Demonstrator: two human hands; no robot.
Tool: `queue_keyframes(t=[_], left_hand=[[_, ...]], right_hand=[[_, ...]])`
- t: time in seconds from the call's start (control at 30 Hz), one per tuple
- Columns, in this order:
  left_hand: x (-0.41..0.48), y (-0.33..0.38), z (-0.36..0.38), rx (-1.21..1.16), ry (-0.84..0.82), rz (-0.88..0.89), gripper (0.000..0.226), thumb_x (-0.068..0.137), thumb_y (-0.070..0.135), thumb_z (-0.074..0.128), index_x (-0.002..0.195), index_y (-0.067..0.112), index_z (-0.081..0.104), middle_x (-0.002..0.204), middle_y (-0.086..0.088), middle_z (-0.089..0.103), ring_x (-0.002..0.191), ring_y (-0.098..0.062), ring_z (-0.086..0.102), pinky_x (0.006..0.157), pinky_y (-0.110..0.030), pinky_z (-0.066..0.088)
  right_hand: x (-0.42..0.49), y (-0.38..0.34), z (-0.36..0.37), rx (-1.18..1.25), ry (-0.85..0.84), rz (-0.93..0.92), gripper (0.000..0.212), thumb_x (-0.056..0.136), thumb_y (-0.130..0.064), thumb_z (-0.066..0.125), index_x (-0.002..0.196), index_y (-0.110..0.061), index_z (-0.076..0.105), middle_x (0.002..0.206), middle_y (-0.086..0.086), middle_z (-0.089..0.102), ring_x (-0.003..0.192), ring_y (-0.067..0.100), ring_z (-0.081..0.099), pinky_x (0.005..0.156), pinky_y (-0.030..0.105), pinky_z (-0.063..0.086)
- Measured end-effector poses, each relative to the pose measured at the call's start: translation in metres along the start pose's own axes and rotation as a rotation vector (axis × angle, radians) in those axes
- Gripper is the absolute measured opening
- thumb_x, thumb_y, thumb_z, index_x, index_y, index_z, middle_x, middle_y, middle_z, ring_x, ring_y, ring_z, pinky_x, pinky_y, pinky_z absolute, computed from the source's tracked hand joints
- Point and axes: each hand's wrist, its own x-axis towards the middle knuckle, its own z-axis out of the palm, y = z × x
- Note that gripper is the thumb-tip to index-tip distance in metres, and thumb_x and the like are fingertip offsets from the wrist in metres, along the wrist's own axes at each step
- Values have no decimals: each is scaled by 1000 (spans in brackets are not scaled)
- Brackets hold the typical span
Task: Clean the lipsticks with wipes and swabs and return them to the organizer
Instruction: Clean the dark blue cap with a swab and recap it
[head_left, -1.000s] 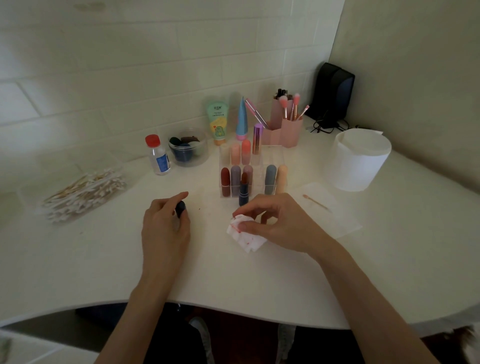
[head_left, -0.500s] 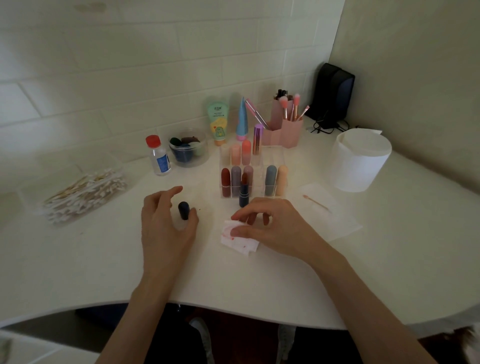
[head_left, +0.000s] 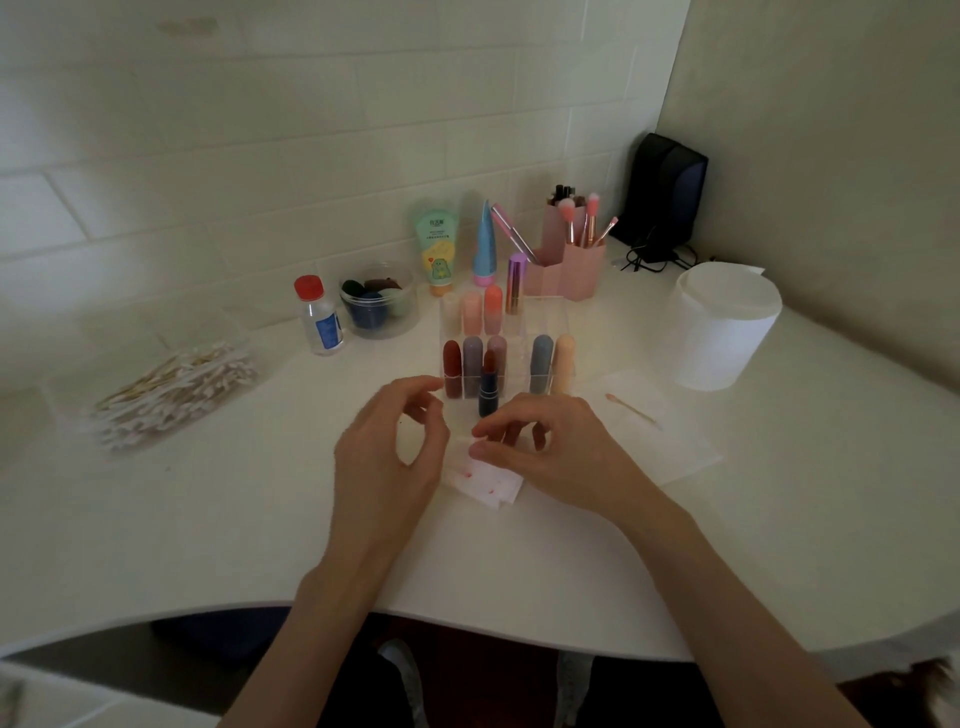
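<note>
The red-stained wipe (head_left: 485, 483) lies on the tabletop (head_left: 208, 519) between both hands, partly under the right hand (head_left: 561, 457). An uncapped lipstick (head_left: 487, 387) stands just beyond it, in front of the organizer (head_left: 519, 332). Since 0.5 s ago the left hand (head_left: 384, 457) has moved right to the wipe's edge, and the dark cap beside it is out of sight. The right hand pinches the wipe with thumb and forefinger. The left hand is loosely curled; I cannot tell whether it holds anything.

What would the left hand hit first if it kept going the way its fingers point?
The left hand would probably meet the clear organizer first, at the dark red lipstick; depth is unclear.
</note>
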Motion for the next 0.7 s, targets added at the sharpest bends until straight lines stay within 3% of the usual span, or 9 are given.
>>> queue_keyframes(t=[0.07, 0.23, 0.33, 0.5, 0.6, 0.7], left_hand=[[3, 6, 9, -20, -51, -17, 22, 94, 20, 63, 116, 18, 68, 102, 6, 71, 91, -7, 65, 83, -23, 53], [11, 9, 27, -23, -128, -170, 26, 92, 37, 68, 115, 24, 66, 98, 8, 67, 82, -11, 64, 76, -31, 56], [13, 9, 39, 61, -120, -187, 37, 87, 47, 72, 114, 22, 67, 97, 5, 68, 81, -12, 61, 77, -28, 55], [10, 9, 47, 88, -157, -193, 40, 86, 46, 74, 119, 26, 63, 103, 8, 65, 86, -10, 59, 77, -23, 52], [11, 7, 49, 98, -190, -247, 46, 85, 46, 74, 125, 28, 59, 112, 10, 62, 91, -11, 60, 84, -29, 57], [12, 9, 53, 128, -208, -262, 47, 86, 45, 72, 127, 28, 59, 110, 8, 61, 92, -14, 61, 84, -35, 57]], right_hand=[[0, 1, -2, 4, 32, -18, 17, 89, -35, 77, 101, -23, 80, 89, -17, 73, 83, 5, 66, 69, 12, 45], [1, 9, -15, -4, 164, 18, 7, 91, -27, 77, 90, -22, 81, 79, -12, 74, 73, 6, 65, 63, 10, 43], [1, 12, -24, 7, 212, 42, 4, 86, -25, 82, 88, -21, 81, 75, -16, 72, 71, 4, 64, 62, 9, 44], [2, 19, -30, -46, 342, 149, 4, 89, -25, 78, 87, -23, 80, 75, -14, 72, 70, 4, 64, 63, 8, 44], [-1, 29, -40, -181, 530, 308, 6, 87, -21, 74, 90, -25, 77, 80, -11, 71, 73, 8, 65, 73, 25, 53], [-7, 40, -50, -410, 598, 478, 19, 85, -15, 73, 102, -22, 75, 93, -2, 70, 91, 22, 64, 82, 38, 53]])
